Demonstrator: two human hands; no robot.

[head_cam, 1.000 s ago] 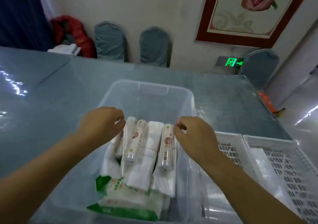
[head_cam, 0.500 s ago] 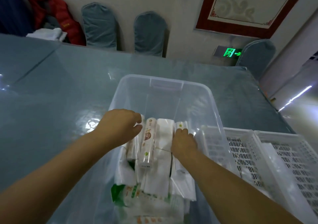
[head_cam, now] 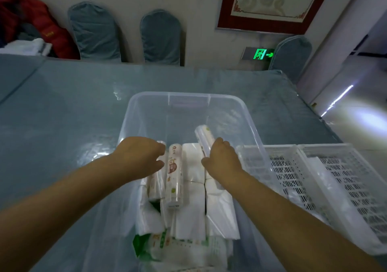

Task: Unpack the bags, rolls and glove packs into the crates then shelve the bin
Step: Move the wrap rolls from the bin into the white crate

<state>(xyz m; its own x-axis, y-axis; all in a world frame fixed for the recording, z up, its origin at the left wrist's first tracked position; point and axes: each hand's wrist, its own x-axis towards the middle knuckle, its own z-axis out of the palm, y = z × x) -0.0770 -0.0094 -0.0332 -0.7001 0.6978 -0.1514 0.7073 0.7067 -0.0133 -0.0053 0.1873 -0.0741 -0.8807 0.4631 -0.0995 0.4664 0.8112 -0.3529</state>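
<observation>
A clear plastic bin (head_cam: pixel 189 99) stands on the table in front of me, holding rolls, white bag packs (head_cam: pixel 192 165) and a green-and-white pack (head_cam: pixel 167 248). My right hand (head_cam: pixel 221 159) is shut on a clear-wrapped roll (head_cam: pixel 204 137), whose far end tilts up above the others. My left hand (head_cam: pixel 140 156) reaches over the bin's left side, fingers curled around another roll (head_cam: pixel 156 186) that lies in the bin. A printed roll (head_cam: pixel 173 179) lies between my hands.
Two white slotted crates (head_cam: pixel 293 179) sit to the right of the bin, the nearer one touching it, with pale bags inside. Grey-blue chairs (head_cam: pixel 161 37) line the far wall. A red jacket (head_cam: pixel 31 20) lies at the back left.
My right hand has closed on the right-hand roll and lifted its far end up. My left hand has settled lower onto the left roll. The view has tilted down slightly.
</observation>
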